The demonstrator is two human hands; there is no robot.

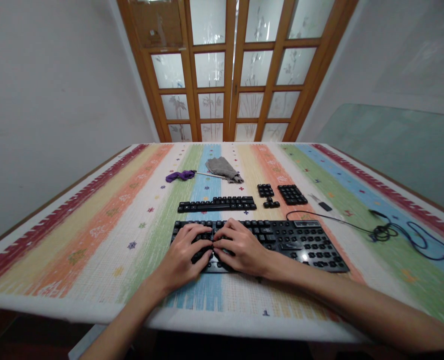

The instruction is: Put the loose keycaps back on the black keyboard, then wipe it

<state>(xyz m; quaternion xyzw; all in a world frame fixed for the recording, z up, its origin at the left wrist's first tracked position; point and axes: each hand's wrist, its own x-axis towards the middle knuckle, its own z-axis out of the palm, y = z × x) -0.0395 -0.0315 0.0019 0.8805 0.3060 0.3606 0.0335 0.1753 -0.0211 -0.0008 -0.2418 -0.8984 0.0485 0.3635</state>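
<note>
A black keyboard (282, 245) lies on the striped tablecloth in front of me. Its left part carries keycaps; many sockets on its right part are bare. My left hand (189, 250) rests over the left keys, fingers bent and apart. From the right, my right hand (240, 247) reaches over the same keys, its thumb and index finger drawn together at the tips. Both hands' fingertips nearly meet there. Anything between the right fingertips is hidden. Behind the keyboard stand rows of loose keycaps (217, 204), with a square block of keycaps (292, 195) to the right.
Smaller keycap groups (266, 190) sit beside the square block. A grey cloth (224, 167) and a purple cloth (180, 175) lie farther back, a thin stick between them. A small black-handled tool (324, 205) and the coiled cable (385, 231) are at right.
</note>
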